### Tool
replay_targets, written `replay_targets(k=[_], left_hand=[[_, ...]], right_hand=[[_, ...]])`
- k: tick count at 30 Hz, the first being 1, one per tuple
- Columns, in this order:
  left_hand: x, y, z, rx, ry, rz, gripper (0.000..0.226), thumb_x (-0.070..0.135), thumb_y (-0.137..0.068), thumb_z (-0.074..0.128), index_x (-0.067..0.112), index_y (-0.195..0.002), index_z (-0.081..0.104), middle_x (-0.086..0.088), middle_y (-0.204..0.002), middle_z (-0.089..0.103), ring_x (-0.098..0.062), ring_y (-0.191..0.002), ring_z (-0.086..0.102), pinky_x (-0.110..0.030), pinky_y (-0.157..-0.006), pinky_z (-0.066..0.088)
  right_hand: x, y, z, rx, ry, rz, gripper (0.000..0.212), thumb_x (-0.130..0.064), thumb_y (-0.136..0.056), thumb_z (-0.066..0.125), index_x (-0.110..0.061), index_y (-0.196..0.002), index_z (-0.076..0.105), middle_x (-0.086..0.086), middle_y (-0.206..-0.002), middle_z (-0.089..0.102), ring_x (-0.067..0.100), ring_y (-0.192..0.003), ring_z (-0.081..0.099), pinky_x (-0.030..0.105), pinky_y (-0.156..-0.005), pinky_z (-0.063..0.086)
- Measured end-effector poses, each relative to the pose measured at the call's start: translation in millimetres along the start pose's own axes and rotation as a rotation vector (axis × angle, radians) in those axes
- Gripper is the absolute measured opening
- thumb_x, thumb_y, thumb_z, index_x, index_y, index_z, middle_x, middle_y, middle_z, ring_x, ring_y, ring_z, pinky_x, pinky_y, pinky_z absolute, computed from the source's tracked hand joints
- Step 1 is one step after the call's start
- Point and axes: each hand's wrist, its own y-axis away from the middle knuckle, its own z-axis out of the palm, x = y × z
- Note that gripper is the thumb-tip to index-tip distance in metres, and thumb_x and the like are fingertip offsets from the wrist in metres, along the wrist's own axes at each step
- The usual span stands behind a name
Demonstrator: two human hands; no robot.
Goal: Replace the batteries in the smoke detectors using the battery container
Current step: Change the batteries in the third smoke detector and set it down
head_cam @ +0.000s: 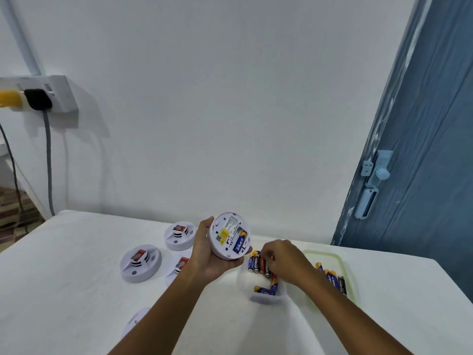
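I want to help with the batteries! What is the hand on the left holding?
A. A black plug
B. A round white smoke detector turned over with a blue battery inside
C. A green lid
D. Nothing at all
B: the left hand holds the smoke detector back side up, with a blue battery sitting in its open slot.

Plastic, printed wrap and matt white cloth

The smoke detector [228, 236] in the left hand [207, 254] is smooth white plastic with a paper-like yellow label; the battery [239, 242] in it has a glossy blue printed wrap. The battery container [266, 298] looks like translucent frosted plastic, the lid [340, 262] pale green plastic. The counter [76, 290] has a matt white, cloth-like cover. The door [422, 149] is blue, with rough brushed paint.
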Motion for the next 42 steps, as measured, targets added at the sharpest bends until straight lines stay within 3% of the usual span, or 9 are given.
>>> replay_targets(k=[4, 8, 19, 22, 24, 28, 32, 38, 42], left_hand=[[-1.7, -0.4, -4.4, 0.022, 0.051, 0.02, 0.051, 0.051, -0.086, 0.049, 0.013, -0.117, 0.063, -0.02, -0.11, 0.066, -0.042, -0.109, 0.051, -0.054, -0.078, 0.052], [-1.9, -0.2, -4.9, 0.044, 0.077, 0.032, 0.047, 0.05, -0.09, 0.046, 0.012, -0.11, 0.065, -0.019, -0.096, 0.071, -0.036, -0.1, 0.055, -0.052, -0.092, 0.043], [-4.5, -6.2, -13.3, 0.028, 0.105, 0.04, 0.047, 0.05, -0.091, 0.045, 0.013, -0.114, 0.063, -0.019, -0.096, 0.071, -0.037, -0.102, 0.055, -0.061, -0.082, 0.043], [-4.7, -6.5, -12.9, 0.029, 0.106, 0.042, 0.046, 0.05, -0.092, 0.044, 0.013, -0.113, 0.063, -0.019, -0.096, 0.072, -0.037, -0.101, 0.055, -0.061, -0.08, 0.045], [-5.2, -6.5, -12.3, 0.031, 0.1, 0.042, 0.046, 0.05, -0.093, 0.043, 0.013, -0.112, 0.063, -0.019, -0.094, 0.072, -0.037, -0.1, 0.055, -0.061, -0.081, 0.044], [-3.5, -7.4, -14.8, 0.042, 0.084, 0.031, 0.049, 0.051, -0.09, 0.047, 0.013, -0.116, 0.062, -0.02, -0.106, 0.068, -0.038, -0.103, 0.055, -0.057, -0.087, 0.045], [0.3, -4.5, -14.0, 0.034, 0.073, 0.026, 0.05, 0.048, -0.08, 0.054, 0.01, -0.11, 0.066, -0.021, -0.1, 0.07, -0.04, -0.102, 0.054, -0.052, -0.094, 0.041], [0.4, -2.6, -6.5, 0.058, 0.058, 0.007, 0.052, 0.051, -0.084, 0.05, 0.01, -0.112, 0.065, -0.023, -0.102, 0.069, -0.041, -0.108, 0.05, -0.05, -0.086, 0.048], [-4.9, -0.3, 4.0, 0.05, 0.041, -0.017, 0.054, 0.052, -0.088, 0.044, 0.008, -0.113, 0.063, -0.022, -0.099, 0.069, -0.036, -0.094, 0.056, -0.044, -0.072, 0.054]], right_hand=[[-13.8, 0.1, 16.6, -0.253, 0.296, -0.071, 0.024, -0.01, -0.081, 0.057, -0.011, -0.103, 0.066, 0.007, -0.097, 0.061, 0.027, -0.087, 0.058, 0.027, -0.07, 0.034], [-19.6, -5.8, 31.3, -0.297, 0.437, -0.09, 0.024, -0.01, -0.078, 0.063, -0.007, -0.101, 0.067, 0.011, -0.104, 0.067, 0.03, -0.094, 0.063, 0.029, -0.069, 0.037], [-26.3, -10.7, 36.0, -0.398, 0.405, -0.125, 0.035, -0.003, -0.086, 0.056, -0.011, -0.121, 0.06, 0.01, -0.12, 0.061, 0.028, -0.109, 0.058, 0.033, -0.091, 0.046], [-22.1, -10.4, 35.7, -0.426, 0.343, -0.115, 0.031, -0.004, -0.085, 0.057, -0.007, -0.116, 0.062, 0.011, -0.116, 0.063, 0.028, -0.108, 0.058, 0.032, -0.088, 0.047], [-18.0, -11.6, 35.4, -0.44, 0.291, -0.095, 0.018, -0.002, -0.082, 0.056, 0.0, -0.097, 0.065, 0.011, -0.092, 0.065, 0.03, -0.095, 0.062, 0.03, -0.073, 0.049], [-12.8, -10.9, 28.6, -0.39, 0.103, -0.038, 0.016, -0.009, -0.085, 0.051, -0.008, -0.092, 0.065, 0.005, -0.086, 0.065, 0.022, -0.081, 0.059, 0.029, -0.07, 0.048], [-8.5, -10.2, 13.3, -0.081, -0.404, 0.067, 0.013, -0.008, -0.087, 0.055, -0.019, -0.08, 0.058, 0.001, -0.071, 0.068, 0.016, -0.064, 0.065, 0.025, -0.058, 0.05], [-20.8, 2.4, -16.0, 0.173, -1.277, 0.131, 0.004, 0.006, -0.086, 0.062, 0.003, -0.088, 0.059, 0.022, -0.081, 0.071, 0.029, -0.071, 0.071, 0.03, -0.057, 0.056], [-34.1, 11.1, -12.6, 0.202, -1.19, -0.02, 0.009, 0.009, -0.082, 0.066, 0.004, -0.081, 0.059, 0.015, -0.088, 0.072, 0.033, -0.078, 0.071, 0.037, -0.067, 0.059]])
